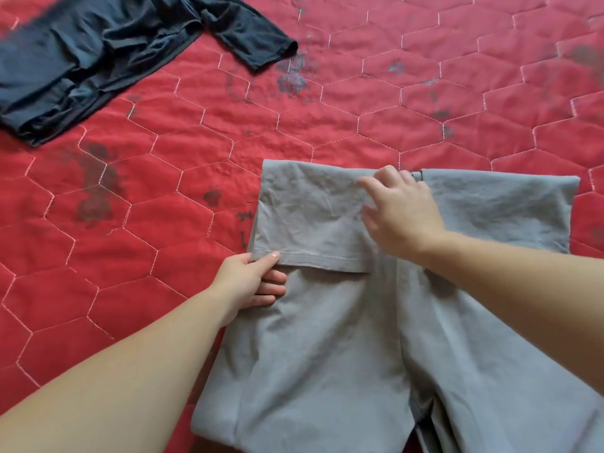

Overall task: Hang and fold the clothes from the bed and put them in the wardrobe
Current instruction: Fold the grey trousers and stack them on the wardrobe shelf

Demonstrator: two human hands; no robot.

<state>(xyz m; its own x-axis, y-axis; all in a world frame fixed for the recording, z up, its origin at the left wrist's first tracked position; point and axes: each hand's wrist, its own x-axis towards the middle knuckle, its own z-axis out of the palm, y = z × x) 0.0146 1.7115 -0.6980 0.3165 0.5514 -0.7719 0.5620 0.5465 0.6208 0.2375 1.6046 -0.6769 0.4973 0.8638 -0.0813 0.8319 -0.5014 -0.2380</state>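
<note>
1. The grey garment [343,338] lies flat on the bed [392,93], near its front edge, with 1 flap [310,217] already turned down over the body, so the fold is begun but, as I judge it, not finished.
2. The left hand [251,279] pinches the lower left corner of that flap, thumb on top and fingers curled beneath.
3. The right hand [398,210] rests on the cloth near the top middle, fingers spread and fairly straight, pressing rather than gripping; the 2 hands are apart.
4. A dark garment [98,60] lies crumpled at the far left of the bed, well apart from the grey one, not yet folded or hung.
5. No wardrobe or hanger is in view, so putting away appears to remain for both.
</note>
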